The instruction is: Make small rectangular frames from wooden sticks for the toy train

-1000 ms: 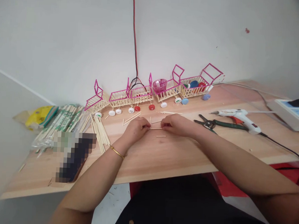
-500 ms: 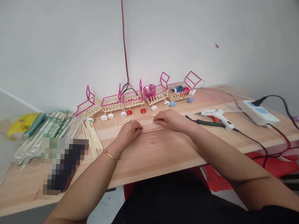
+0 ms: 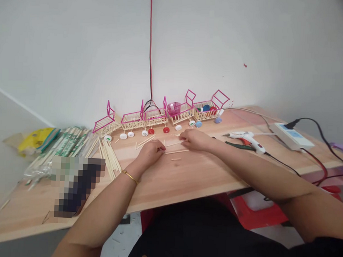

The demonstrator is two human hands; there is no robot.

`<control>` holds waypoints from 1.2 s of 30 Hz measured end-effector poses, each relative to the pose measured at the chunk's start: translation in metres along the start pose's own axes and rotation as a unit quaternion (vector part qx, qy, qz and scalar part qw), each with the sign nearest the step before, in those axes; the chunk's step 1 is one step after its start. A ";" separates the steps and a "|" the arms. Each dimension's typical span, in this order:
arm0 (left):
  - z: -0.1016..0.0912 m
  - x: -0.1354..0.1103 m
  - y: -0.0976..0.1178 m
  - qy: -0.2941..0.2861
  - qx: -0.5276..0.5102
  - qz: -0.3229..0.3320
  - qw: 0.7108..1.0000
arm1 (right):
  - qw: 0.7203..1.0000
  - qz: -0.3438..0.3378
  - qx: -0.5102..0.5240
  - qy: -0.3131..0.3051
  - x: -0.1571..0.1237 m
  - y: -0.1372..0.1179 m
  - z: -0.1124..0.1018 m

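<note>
Judging by how things lie, the building is well along: five stick carts (image 3: 157,121) are lined up near the wall (image 3: 207,38), with ten bottle-cap wheels (image 3: 166,130) countable from this side (six white, two red, two bluish). What's left seems to be the loose bits. Four pieces are laid out on the tabletop (image 3: 168,182) around the hands, apparently not joined: one long stick (image 3: 177,152) between them, one rear stick (image 3: 172,144), one crosswise stick (image 3: 164,142), one short stick (image 3: 176,159) in front. The left hand (image 3: 152,153) is curled at the long stick's left end; the right hand (image 3: 192,140) is bent near the rear stick's right end. Whether anything's actually being pinched can't be told for either. One glue gun (image 3: 247,137) and one pair of pliers (image 3: 239,146) are parked off to the right, and the stick bundle (image 3: 109,158) is too overlapped to be counted.
</note>
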State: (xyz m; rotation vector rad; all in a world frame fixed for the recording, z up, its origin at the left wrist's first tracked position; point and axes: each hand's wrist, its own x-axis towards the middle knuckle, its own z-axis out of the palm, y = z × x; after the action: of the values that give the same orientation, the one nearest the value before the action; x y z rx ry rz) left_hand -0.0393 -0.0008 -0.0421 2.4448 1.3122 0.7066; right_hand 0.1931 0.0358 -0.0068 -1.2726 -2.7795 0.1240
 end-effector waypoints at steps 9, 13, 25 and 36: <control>0.001 0.002 -0.002 0.000 -0.027 0.008 1.000 | 0.999 0.033 -0.013 0.000 0.008 0.018 0.001; 0.001 0.003 -0.003 -0.001 -0.035 0.005 0.999 | 0.998 -0.012 0.055 -0.018 -0.009 0.011 -0.004; -0.002 0.003 0.000 -0.009 -0.050 -0.014 0.999 | 0.995 0.083 -0.009 -0.046 -0.040 0.025 -0.003; -0.003 0.004 -0.001 -0.017 -0.052 -0.023 0.998 | 0.916 0.386 0.013 0.112 -0.145 0.097 -0.044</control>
State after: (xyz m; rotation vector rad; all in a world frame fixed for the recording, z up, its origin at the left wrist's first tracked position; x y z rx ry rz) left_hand -0.0395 0.0032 -0.0385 2.3268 1.2813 0.7005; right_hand 0.3655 -0.0091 0.0207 -2.1362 -1.9350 0.0533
